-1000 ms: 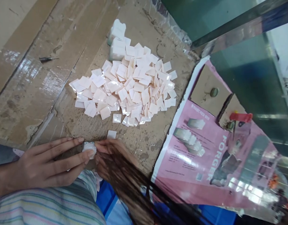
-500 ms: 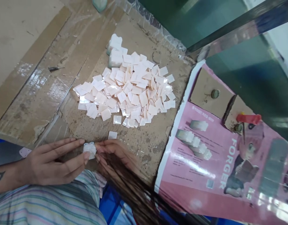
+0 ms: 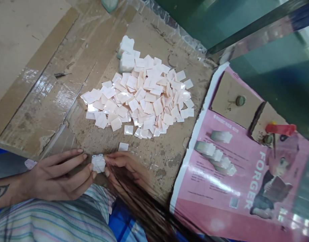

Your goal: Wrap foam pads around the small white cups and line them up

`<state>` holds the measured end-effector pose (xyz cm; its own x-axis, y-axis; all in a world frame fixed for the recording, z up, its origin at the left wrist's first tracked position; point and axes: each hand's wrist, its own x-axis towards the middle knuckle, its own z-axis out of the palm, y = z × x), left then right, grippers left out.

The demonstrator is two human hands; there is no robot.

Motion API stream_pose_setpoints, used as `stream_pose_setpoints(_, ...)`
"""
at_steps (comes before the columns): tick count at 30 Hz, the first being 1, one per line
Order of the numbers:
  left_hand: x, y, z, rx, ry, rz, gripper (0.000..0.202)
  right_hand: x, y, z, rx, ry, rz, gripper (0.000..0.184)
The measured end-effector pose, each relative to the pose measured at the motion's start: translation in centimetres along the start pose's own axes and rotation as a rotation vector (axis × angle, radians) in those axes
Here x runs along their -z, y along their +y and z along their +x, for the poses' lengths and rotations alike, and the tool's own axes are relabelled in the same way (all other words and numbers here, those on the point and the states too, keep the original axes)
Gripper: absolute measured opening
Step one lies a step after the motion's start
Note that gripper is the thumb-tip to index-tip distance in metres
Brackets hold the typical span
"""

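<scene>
My right hand (image 3: 129, 169) pinches a small white block with two rounded, bluish-edged bumps on top (image 3: 98, 164) by its right side. Strands of long dark hair partly cover this hand. On the block's other side is my left hand (image 3: 65, 174), fingers stretched and apart, with fingertips at or just touching its left edge. Just beyond my right fingers lies a single thin white square (image 3: 123, 147). Further off spreads a big heap of thin, pale pinkish-white squares (image 3: 144, 97).
Two white blocks with greenish sides (image 3: 126, 62) stand behind the heap. A small dark pointed tool (image 3: 61, 74) lies left on the cardboard surface (image 3: 76, 50). To the right, a pink printed sheet (image 3: 194, 188) carries several block stacks (image 3: 215, 156), bottle caps (image 3: 240, 100) and a red object (image 3: 280, 129).
My left fingertips have drawn back from the block's front face to its left edge. My right hand still holds the block. The view has shifted slightly.
</scene>
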<state>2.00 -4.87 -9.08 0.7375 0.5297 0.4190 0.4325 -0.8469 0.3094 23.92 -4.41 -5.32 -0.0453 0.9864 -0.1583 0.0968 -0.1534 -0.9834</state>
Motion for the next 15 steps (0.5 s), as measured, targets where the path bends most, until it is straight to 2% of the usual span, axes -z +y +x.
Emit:
stream_pose_setpoints(3, 0.03, 0.08, -0.23, 0.027, -0.009, -0.003, 0.026, 0.02, 0.11, -0.06, -0.025, -0.011, 0.045, 0.021)
stream_pose_setpoints(6, 0.09, 0.05, -0.36, 0.018, -0.016, 0.000, 0.037, 0.06, 0.16, -0.09, -0.067, -0.032, 0.085, 0.021)
stream_pose_setpoints(11, 0.09, -0.16, -0.48, 0.018, -0.052, 0.010, 0.042, -0.03, -0.01, 0.04, -0.006, 0.004, 0.001, 0.021)
stream_pose_setpoints(15, -0.04, -0.09, -0.59, 0.010, -0.040, 0.003, 0.042, 0.01, -0.35, 0.28, -0.019, 0.000, -0.001, 0.019)
